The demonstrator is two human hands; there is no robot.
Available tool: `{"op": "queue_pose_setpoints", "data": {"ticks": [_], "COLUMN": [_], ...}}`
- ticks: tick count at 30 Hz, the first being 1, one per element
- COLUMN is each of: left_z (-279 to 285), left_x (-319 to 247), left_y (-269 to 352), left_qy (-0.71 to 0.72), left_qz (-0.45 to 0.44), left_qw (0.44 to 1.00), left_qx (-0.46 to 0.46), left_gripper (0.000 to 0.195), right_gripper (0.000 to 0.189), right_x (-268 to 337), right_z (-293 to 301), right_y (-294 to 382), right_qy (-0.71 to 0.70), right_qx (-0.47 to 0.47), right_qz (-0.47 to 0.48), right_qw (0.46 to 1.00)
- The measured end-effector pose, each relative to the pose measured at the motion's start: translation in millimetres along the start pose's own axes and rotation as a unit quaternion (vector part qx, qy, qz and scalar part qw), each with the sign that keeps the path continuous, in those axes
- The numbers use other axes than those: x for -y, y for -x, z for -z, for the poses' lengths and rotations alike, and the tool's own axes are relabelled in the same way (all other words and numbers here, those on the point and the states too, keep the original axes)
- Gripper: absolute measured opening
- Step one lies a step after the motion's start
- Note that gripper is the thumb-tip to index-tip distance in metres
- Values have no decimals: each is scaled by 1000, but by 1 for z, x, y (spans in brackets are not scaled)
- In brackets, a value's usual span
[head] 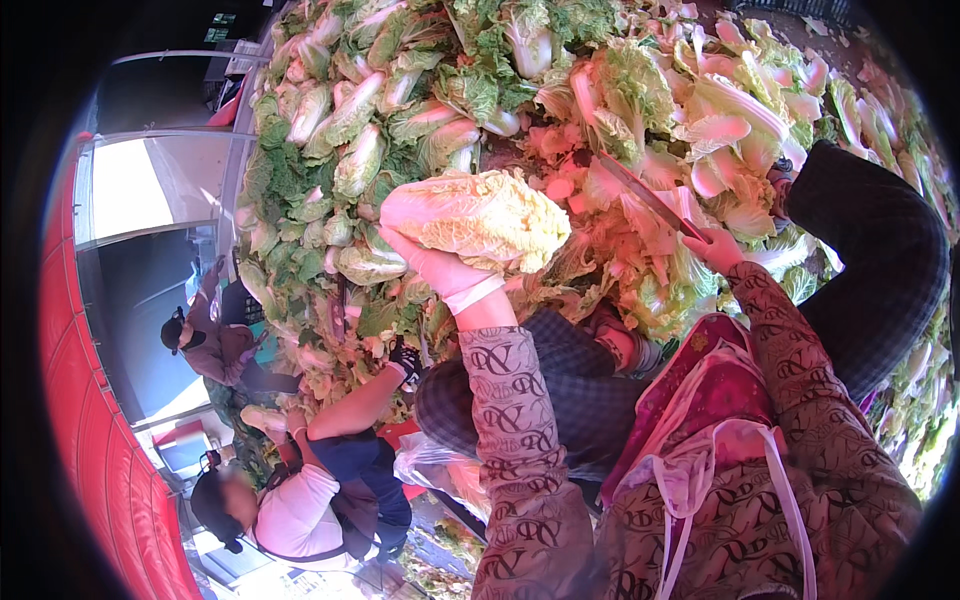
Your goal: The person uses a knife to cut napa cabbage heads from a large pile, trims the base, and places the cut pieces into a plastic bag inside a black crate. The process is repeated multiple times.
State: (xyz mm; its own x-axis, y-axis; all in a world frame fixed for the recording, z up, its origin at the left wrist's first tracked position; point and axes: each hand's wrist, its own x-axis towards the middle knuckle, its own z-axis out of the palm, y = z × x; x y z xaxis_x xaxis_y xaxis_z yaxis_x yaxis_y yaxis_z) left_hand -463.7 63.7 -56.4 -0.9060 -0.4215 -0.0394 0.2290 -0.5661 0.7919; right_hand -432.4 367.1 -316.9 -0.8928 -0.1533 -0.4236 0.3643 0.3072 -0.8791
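A trimmed napa cabbage (476, 217) rests in my left hand (450, 277), which wears a pale glove and holds it from below, over the pile. Its base points left and its frilly leaf tips point right. My right hand (716, 249) grips the handle of a long knife (645, 193), whose blade slants up and left above loose cabbage leaves. Whole napa cabbages (360, 161) with green outer leaves lie heaped beyond my left hand. Cut-off leaves (720, 131) are piled around the knife and farther right.
A co-worker in a cap (300, 510) sits close at lower left, holding a cabbage; another person (217, 345) is farther left. A clear plastic bag (435, 461) lies near my left sleeve. Part of a dark crate (799, 9) shows at top right. My bent knees flank the leaves.
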Motion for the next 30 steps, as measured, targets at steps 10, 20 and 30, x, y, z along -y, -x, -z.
{"op": "queue_pose_setpoints", "data": {"ticks": [10,20,30], "left_z": [46,151,321], "left_x": [-167,-238,-144], "left_y": [89,292,274], "left_qy": [-205,-635,-736], "left_qz": [-304,-46,153], "left_qw": [919,726,626], "left_qx": [-148,-258,-208], "left_gripper": [62,54,65], "right_gripper": [31,34,37], "right_x": [15,-13,-16], "right_z": [-23,-38,-32], "right_y": [-6,-13,-11], "right_qy": [-70,26,90], "right_qx": [41,128,121], "right_qz": [-10,-56,-82], "right_qw": [997,990,985]}}
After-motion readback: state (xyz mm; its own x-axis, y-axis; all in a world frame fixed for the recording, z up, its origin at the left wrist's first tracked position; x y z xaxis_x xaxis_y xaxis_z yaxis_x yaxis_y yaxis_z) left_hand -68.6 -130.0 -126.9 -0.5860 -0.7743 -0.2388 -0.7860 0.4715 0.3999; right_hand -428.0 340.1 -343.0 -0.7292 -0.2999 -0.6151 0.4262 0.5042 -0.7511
